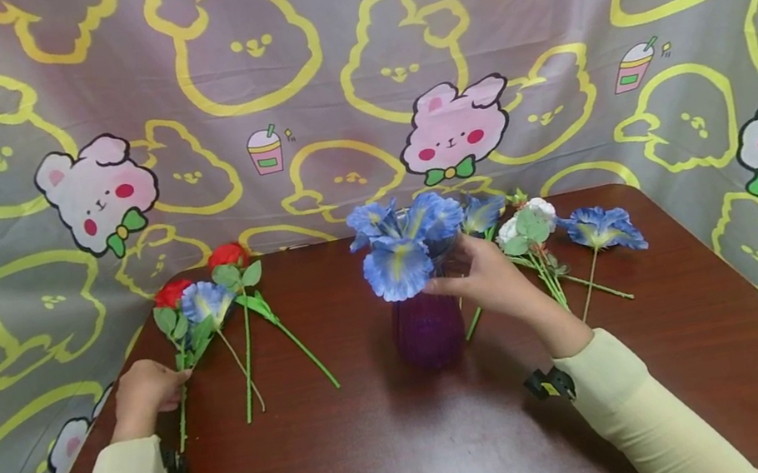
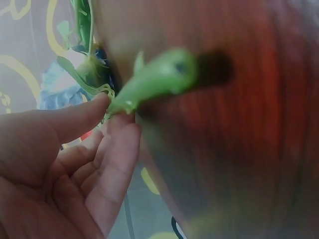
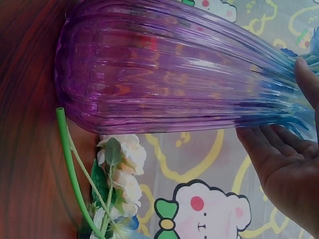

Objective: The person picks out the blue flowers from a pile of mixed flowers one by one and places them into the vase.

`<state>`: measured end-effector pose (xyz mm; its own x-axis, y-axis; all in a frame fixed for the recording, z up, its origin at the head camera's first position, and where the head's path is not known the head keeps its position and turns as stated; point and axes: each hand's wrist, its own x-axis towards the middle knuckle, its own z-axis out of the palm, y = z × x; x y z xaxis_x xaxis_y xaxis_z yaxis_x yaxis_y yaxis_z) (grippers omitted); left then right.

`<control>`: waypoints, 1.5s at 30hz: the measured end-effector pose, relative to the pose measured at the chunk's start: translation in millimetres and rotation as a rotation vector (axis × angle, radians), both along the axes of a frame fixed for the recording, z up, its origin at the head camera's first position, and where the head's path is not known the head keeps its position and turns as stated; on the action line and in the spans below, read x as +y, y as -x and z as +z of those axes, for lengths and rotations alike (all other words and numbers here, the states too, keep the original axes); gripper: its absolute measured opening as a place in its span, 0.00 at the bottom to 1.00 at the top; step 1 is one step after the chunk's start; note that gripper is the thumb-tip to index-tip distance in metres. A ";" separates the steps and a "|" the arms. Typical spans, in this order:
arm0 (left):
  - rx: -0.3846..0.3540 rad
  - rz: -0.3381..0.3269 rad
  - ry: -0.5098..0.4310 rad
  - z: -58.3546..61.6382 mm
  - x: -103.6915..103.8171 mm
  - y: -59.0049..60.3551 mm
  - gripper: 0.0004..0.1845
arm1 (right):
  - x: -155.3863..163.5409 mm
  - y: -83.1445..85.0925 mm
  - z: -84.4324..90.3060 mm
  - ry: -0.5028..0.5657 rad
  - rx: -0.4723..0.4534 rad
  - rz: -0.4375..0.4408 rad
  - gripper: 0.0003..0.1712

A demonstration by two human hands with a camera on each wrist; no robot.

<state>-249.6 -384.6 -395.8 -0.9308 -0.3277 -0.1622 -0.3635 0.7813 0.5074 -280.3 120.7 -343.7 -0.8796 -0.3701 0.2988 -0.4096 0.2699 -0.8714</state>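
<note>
At the table's left side my left hand (image 1: 147, 389) pinches the green stem of a red rose (image 1: 172, 293) between thumb and fingertips. In the left wrist view the stem's cut end (image 2: 177, 69) points toward the camera, over the table. My right hand (image 1: 496, 279) grips the narrow neck of a ribbed glass vase (image 1: 431, 337), purple below and bluish at the neck. The vase stands upright near the table's middle. Blue iris blooms (image 1: 395, 267) with yellow centres spread over its mouth and hide part of the rim.
Beside the left hand lie a blue iris (image 1: 206, 301), another red rose (image 1: 228, 255) and a bare green stem (image 1: 300, 348). Right of the vase are white flowers (image 1: 539, 212) and another blue iris (image 1: 598, 229). A cartoon-print curtain (image 1: 315, 45) hangs behind the brown table (image 1: 359, 468).
</note>
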 end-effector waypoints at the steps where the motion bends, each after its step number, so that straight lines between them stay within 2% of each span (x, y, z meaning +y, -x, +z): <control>1: 0.000 0.000 0.005 0.3 -0.2 -0.2 0.17 | 0.1 -0.3 0.1 0.000 0.002 -0.001 0.35; 15: -0.007 0.001 0.120 4.5 5.2 -3.5 0.18 | 0.1 -0.1 -0.5 0.019 0.006 0.010 0.35; 24: -0.053 0.008 0.175 9.1 8.4 -2.6 0.19 | -0.1 0.4 -0.6 0.016 -0.002 0.004 0.35; 31: 0.019 -0.018 0.270 19.1 17.8 1.1 0.21 | 0.7 0.7 -0.8 0.007 0.003 0.003 0.35; 34: 0.035 -0.070 0.228 21.2 24.2 5.7 0.21 | 0.8 1.1 -0.6 0.007 0.003 0.002 0.35; 39: -0.013 -0.192 0.057 19.8 38.7 14.8 0.19 | 1.0 2.2 -1.1 0.008 0.008 0.001 0.35; 45: -0.031 -0.247 -0.009 12.0 56.8 18.1 0.16 | 1.4 1.4 -1.0 0.016 0.009 0.010 0.35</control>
<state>-267.7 -327.8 -383.8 -0.9769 -0.0890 -0.1941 -0.1775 0.8438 0.5064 -281.7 122.2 -344.7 -0.8735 -0.3735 0.3123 -0.4195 0.2519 -0.8721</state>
